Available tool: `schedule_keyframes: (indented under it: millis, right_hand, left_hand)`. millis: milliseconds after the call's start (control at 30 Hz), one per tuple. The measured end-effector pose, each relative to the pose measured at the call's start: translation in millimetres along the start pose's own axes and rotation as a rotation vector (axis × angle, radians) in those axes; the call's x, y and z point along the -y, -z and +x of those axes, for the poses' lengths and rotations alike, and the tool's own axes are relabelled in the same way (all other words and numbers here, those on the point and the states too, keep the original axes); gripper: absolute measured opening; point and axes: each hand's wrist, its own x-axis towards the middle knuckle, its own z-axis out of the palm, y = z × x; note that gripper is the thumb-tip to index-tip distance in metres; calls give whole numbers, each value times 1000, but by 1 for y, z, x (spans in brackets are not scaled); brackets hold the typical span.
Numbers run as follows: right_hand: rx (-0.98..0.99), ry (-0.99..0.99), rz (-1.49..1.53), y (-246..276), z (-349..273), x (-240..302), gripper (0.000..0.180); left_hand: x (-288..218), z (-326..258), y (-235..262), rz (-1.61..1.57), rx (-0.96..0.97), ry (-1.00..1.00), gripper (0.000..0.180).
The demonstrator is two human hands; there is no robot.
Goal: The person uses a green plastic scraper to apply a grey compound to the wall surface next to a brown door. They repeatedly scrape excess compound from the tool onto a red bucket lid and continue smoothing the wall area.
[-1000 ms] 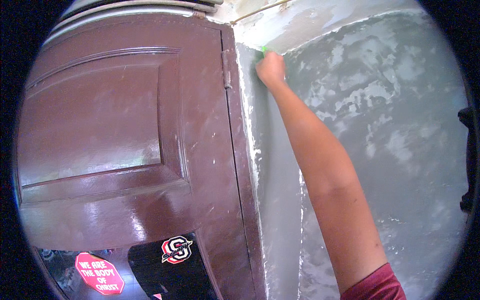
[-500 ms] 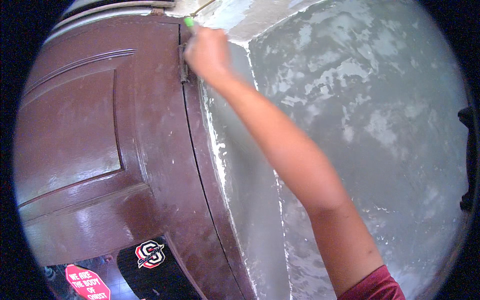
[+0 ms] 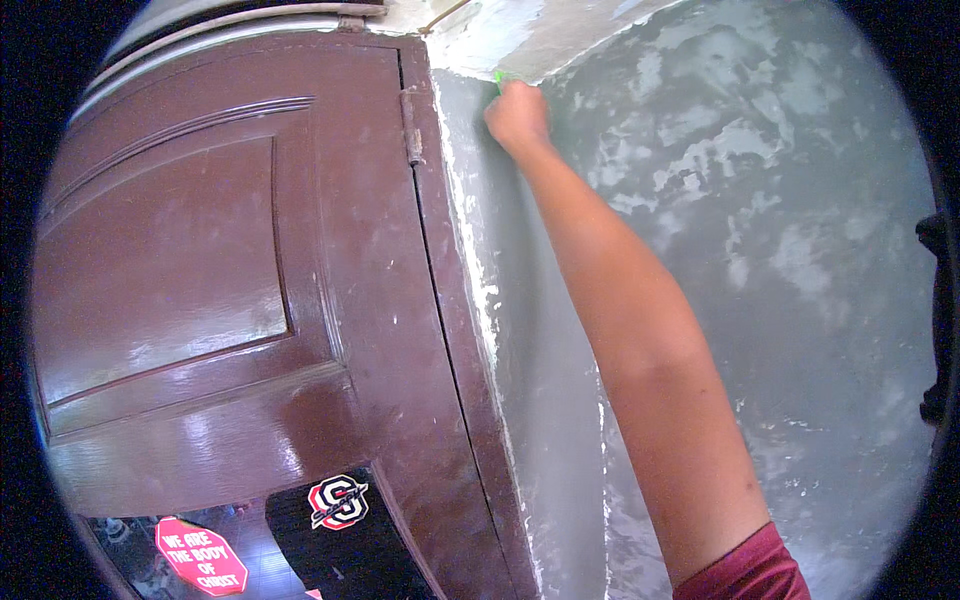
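Observation:
My right hand is raised high, closed around a small tool with a bright green end. Most of that tool is hidden by my fingers, so its kind cannot be made out. The hand is up against the top of the narrow grey wall strip, close to the corner where it meets the pale ceiling. My bare forearm crosses in front of the patchy grey wall, from a maroon sleeve at the bottom. My left hand is out of view.
A brown panelled door with a hinge fills the left side. Low on it are a black panel with a logo and a red octagonal sticker. A dark object shows at the right rim.
My right hand has moved right, from beside the door's upper hinge to the wall corner, carrying the green-ended tool. The view has shifted, so the door appears farther right.

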Motion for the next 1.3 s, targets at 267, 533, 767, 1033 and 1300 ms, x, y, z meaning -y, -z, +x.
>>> schedule_keyframes:
  millis: [267,533,767,1033,1300]
  right_hand:
    - [47,206,64,-14,-19,60,16]
    - [-140,301,420,22,-28,106,21]
    - [-118,-196,924,76,5,22,22]
    - [-111,-106,162,61,6,-24,28]
    - [-98,41,-20,11,6,-24,24]
  left_hand:
    - [-23,-6,-8,68,20,3,29]
    - [-37,10,-33,55,131,15,29]
    - [-73,-8,-53,21,125,41,38]
    - [-28,16,-32,23,155,102,39]
    - [-47,13,-31,41,28,68,37]
